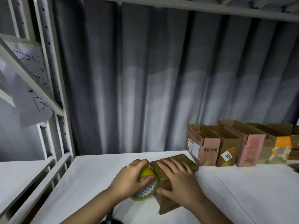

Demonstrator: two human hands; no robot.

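On white tabletop, close before the body: small brown cardboard box, closed, long axis running away from the camera and leaning slightly rightward at the far end.

Flat on the top face: right hand, fingers straight and spread, thumb dropped against the near left edge. Pressing rather than gripping.

Against the left long side: roll of yellowish clear packing tape with patterned white core, clasped by the curled fingers and thumb of the left hand. Roll touching the box wall about midway along its length.

Governing relation: tape to the left of the box, at right angles to the long axis. Left hand nearer the roll, right hand nearer the lid. Probably an early stage of sealing, with the next pull likely carried from the left wall over the top while the right hand steadies.

Hidden or unclear:
- Free end of the tape, behind the left fingers.
- Top seam and any strip already laid, beneath the right palm.
- Right wall of the box, behind the right wrist.

Well apart at right rear: row of opened pink and brown cartons, backed by pleated grey curtain. At left: grey metal rack upright bearing a hand-lettered white paper sheet, writing illegible.
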